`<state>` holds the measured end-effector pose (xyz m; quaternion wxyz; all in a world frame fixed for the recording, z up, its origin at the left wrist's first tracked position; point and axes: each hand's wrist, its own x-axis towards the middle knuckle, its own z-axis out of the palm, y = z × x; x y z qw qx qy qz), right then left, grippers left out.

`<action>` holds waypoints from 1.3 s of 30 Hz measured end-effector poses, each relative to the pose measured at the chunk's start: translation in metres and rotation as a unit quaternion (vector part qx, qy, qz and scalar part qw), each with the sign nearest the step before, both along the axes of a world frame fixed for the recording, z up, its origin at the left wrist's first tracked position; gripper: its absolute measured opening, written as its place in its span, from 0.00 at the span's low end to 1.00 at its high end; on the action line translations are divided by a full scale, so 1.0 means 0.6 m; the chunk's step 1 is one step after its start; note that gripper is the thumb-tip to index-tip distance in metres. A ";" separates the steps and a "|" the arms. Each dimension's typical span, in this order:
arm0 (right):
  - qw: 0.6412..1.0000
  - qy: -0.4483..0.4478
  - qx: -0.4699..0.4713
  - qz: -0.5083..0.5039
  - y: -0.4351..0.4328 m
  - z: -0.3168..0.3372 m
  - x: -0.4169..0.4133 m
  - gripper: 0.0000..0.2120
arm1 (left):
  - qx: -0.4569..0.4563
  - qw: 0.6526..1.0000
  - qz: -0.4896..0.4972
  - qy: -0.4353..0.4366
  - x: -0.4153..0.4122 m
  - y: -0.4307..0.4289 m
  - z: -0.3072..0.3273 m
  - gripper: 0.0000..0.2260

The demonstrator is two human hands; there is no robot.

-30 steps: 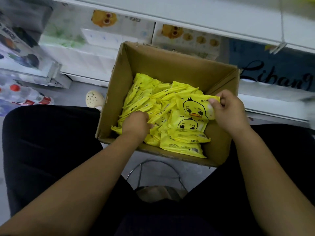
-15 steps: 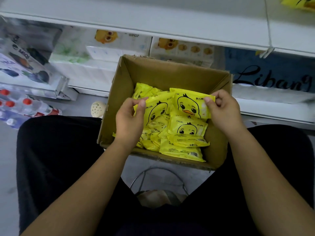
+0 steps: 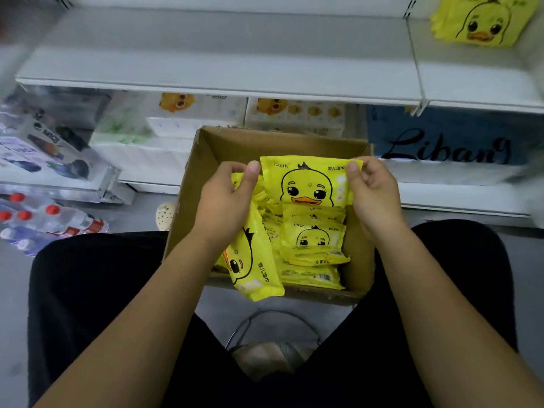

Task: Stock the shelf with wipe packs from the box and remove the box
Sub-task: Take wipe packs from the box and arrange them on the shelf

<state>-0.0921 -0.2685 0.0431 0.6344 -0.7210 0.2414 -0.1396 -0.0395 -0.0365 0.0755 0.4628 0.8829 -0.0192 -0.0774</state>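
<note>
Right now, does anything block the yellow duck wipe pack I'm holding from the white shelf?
Nothing visible: left hand and right hand hold the yellow duck wipe pack above the brown cardboard box, facing the white shelf.

Light is dim, soft and cool. The top of the white metal shelf (image 3: 206, 69) above the brown cardboard box (image 3: 279, 142) reads bluish grey, and the space beneath it is darker. The box's right inner wall lies in shade. Focus is best at the box, where the print on the yellow duck-printed wipe pack (image 3: 306, 184) is crisp. Left of the box, the red-capped clear water bottles (image 3: 44, 219) are soft and smeared. Far right of it, the frame edge streaks with blur. The wide lens bows the shelf edge. Below the box, the black trousers (image 3: 97, 290) sink into detailless dark.
</note>
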 end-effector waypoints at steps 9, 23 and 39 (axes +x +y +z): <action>0.996 -0.010 0.092 0.003 -0.002 0.013 -0.011 0.10 | -0.082 0.996 -0.013 0.017 -0.002 -0.025 0.003 0.19; 0.988 0.011 0.092 -0.124 0.013 0.024 -0.002 0.15 | -0.133 0.990 0.035 0.037 -0.016 -0.037 0.026 0.21; 0.911 -0.049 0.384 -0.145 -0.041 0.043 -0.002 0.15 | -0.124 0.989 -0.055 0.055 -0.031 -0.089 0.036 0.22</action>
